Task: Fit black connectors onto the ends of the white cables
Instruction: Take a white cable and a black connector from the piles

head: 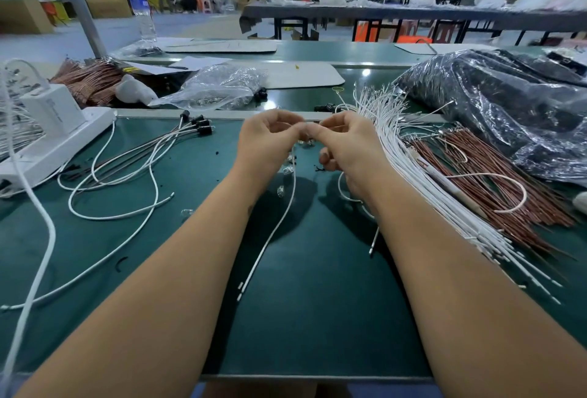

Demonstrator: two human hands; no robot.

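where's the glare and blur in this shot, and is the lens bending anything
Head view: overhead lights glare off the green table and the black plastic bag; both hands cast soft shadows beneath them; the people and shelving at the back are soft; wide-angle distortion stretches the forearms and bows the table edge.

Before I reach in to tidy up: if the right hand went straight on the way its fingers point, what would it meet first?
The right hand points left, so it would meet the left hand first; their fingertips already look as if they touch, though depth is unclear.
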